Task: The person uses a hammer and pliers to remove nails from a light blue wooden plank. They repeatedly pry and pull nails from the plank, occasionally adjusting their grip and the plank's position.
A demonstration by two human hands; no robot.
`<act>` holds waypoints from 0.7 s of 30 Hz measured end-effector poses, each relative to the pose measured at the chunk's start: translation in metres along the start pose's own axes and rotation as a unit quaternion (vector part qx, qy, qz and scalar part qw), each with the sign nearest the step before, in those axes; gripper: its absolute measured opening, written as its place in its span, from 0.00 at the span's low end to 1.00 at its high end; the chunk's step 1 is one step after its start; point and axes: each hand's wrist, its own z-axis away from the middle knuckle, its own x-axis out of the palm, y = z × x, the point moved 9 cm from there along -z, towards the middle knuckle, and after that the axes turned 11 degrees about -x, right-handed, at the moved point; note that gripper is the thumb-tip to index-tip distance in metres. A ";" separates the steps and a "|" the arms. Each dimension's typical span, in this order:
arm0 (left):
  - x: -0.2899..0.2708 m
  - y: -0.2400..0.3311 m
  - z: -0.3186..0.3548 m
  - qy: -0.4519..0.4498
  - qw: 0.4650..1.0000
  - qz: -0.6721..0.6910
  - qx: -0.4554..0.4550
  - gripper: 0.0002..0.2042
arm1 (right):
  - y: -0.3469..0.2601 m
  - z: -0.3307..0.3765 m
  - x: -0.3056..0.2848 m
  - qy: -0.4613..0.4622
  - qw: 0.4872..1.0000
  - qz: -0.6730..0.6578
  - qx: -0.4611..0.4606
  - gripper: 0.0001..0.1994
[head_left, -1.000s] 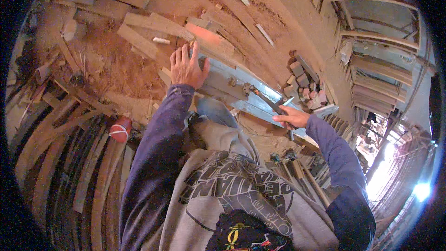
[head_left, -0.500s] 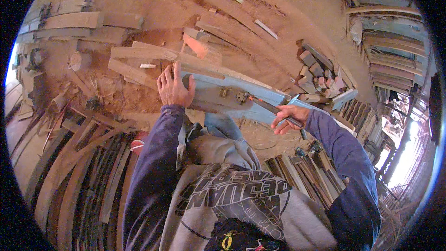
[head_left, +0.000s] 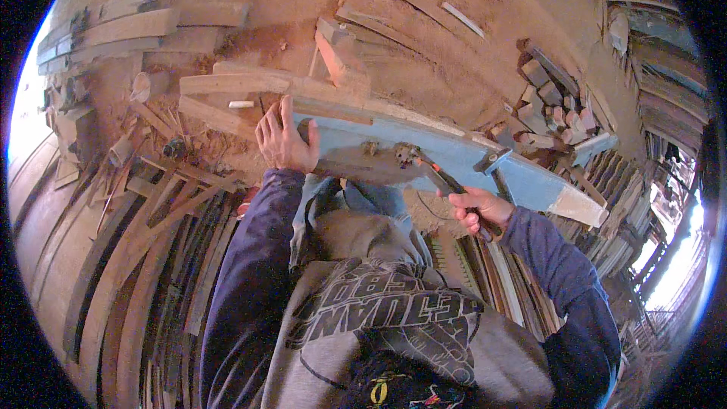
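Resting with the left hand (head_left: pixel 288 142) open, palm down, at the left end of a long blue board (head_left: pixel 458 155) slanting across in front of the body. Gripping with the right hand (head_left: pixel 485 210) a dark tool (head_left: pixel 443 178) with orange near its tip, aimed at a rough patch (head_left: pixel 405 154) near the middle; cannot tell whether touching it. Near the right hand, with a hammer (head_left: pixel 494 160) on the board; beyond, with piled blocks (head_left: pixel 550 95) off to the right.
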 end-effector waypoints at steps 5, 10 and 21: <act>0.003 0.006 -0.001 -0.005 0.999 -0.043 0.004 0.32 | 0.005 0.007 0.042 0.064 0.996 -0.044 -0.046 0.09; 0.000 0.013 0.000 0.002 1.000 -0.025 0.009 0.31 | 0.009 0.002 0.083 0.142 0.977 -0.106 -0.119 0.10; 0.002 0.020 -0.001 -0.006 1.000 -0.008 0.009 0.31 | 0.017 -0.029 0.103 0.205 0.949 -0.095 -0.223 0.07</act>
